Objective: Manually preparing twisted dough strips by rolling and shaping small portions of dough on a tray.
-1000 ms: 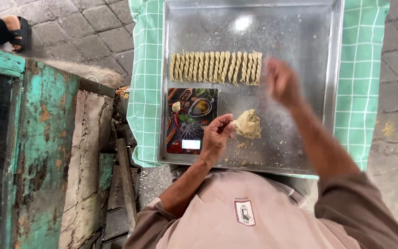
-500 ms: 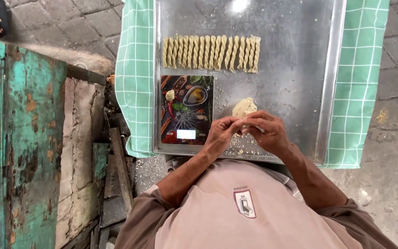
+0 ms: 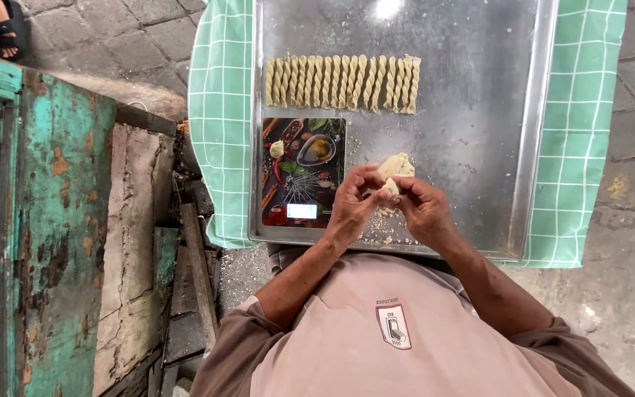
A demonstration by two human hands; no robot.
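Both hands are together over the near edge of the tray: the left hand (image 3: 352, 204) and the right hand (image 3: 422, 209) have their fingertips curled in on a small piece of dough (image 3: 389, 187), pinched between them, so neither hand is open. Just past the fingertips, touching or nearly so, sits the dough lump (image 3: 397, 166) on the metal tray (image 3: 479, 147), straight ahead of the hands and about equally near to both, perhaps a shade closer to the right. Left of the left hand lies a flat kitchen scale (image 3: 303, 170) printed with spices, a tiny dough bit (image 3: 277, 149) resting on it. Farther out, a row of twisted dough sticks (image 3: 343, 81) runs left to right, each stick's long axis pointing away from the person. Under the tray, a green checked cloth (image 3: 218, 110).
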